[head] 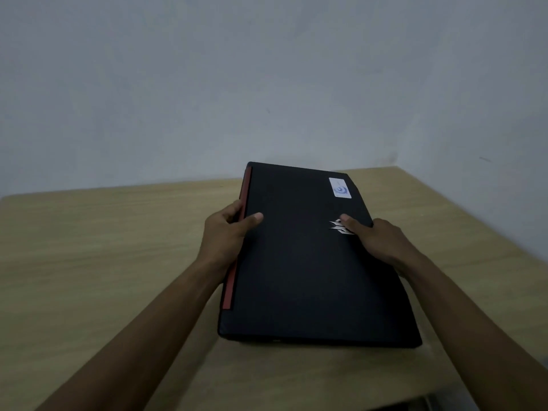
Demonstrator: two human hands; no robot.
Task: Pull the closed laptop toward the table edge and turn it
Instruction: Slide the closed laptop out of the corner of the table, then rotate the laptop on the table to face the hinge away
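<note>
A closed black laptop lies on the light wooden table, a short side toward me and its red-trimmed long edge on the left. A white sticker sits near its far right corner and a silver logo by its right edge. My left hand grips the red left edge, thumb on the lid, fingers curled under. My right hand holds the right edge, thumb resting over the logo. The laptop's near end lies a little back from the table's front edge.
A plain grey wall rises right behind the table. The table's right edge runs diagonally close to the laptop's right side. Bare wood spreads to the left of the laptop. Something dark shows below the front edge at bottom right.
</note>
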